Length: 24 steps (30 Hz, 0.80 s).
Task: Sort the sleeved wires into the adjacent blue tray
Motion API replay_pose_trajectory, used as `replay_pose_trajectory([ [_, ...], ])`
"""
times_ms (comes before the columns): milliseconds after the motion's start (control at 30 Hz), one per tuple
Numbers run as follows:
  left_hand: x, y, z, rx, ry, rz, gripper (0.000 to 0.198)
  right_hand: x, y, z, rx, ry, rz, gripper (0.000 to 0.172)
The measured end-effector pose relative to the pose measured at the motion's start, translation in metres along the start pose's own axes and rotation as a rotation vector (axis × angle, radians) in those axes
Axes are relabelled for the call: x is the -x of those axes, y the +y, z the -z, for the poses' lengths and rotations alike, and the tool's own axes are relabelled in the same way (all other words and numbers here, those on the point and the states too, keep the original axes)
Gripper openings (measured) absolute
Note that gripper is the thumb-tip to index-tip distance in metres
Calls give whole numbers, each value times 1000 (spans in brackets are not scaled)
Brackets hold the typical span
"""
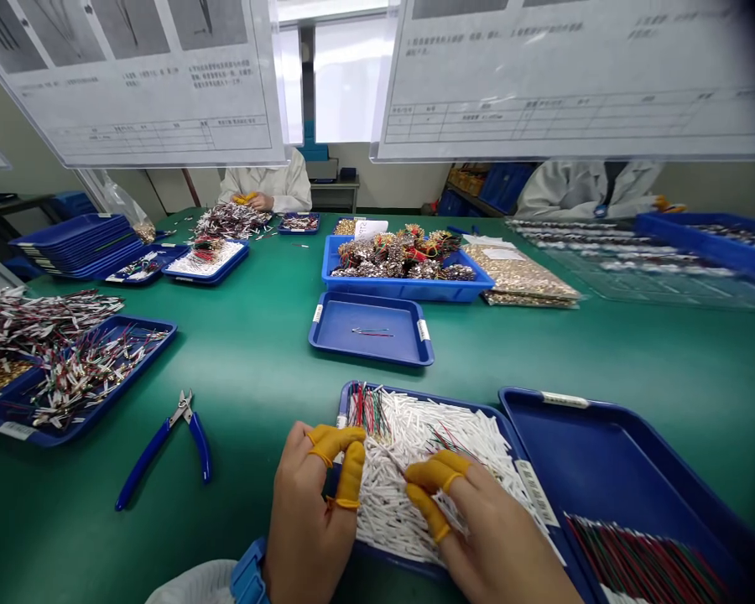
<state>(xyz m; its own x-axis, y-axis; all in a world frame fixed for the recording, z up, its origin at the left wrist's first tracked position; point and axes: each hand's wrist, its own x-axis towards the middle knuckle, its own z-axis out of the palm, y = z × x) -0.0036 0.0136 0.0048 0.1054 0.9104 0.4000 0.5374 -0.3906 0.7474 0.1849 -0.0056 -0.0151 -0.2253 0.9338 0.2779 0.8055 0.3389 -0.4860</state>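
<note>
Both my hands are over a blue plastic tray (428, 403) heaped with white-sleeved wires (415, 470). My left hand (308, 512), in yellow finger cots, pinches a thin wire at the tray's near left. My right hand (471, 528), also in yellow cots, holds a small bunch of white-sleeved wires (448, 512) between its fingers. Red, green and black wire ends (368, 411) stick up at the tray's left corner. My hands hide the tray's near edge.
A wider blue tray (604, 445) with red and green wires (642, 562) adjoins on the right. Blue-handled pliers (185, 436) lie on the green table (252, 352) at left. Further trays hold wires and terminals. Two co-workers (268, 184) sit opposite beneath hanging printed sheets (132, 84).
</note>
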Motion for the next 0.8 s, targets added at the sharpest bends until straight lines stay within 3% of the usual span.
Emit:
replay_pose_trajectory([
  [167,1,1,-4,43,-287,-102,22,-4,-4,4,-699,74,-414,17],
  [233,3,0,-7,65,-372,-156,25,-6,-9,3,-906,61,-485,18],
  [300,4,-1,-10,98,-367,-148,22,-7,-13,3,-1007,55,-521,15],
  [433,5,1,-11,180,-307,-65,16,-7,-16,5,-1072,89,-548,16],
  [600,5,5,-10,266,-302,50,21,-3,-11,6,-1035,238,-617,21],
  [700,7,5,-11,274,-328,14,20,-2,-4,5,-974,274,-610,23],
  [800,7,3,-12,268,-347,-29,18,-6,1,10,-886,401,-656,28],
])
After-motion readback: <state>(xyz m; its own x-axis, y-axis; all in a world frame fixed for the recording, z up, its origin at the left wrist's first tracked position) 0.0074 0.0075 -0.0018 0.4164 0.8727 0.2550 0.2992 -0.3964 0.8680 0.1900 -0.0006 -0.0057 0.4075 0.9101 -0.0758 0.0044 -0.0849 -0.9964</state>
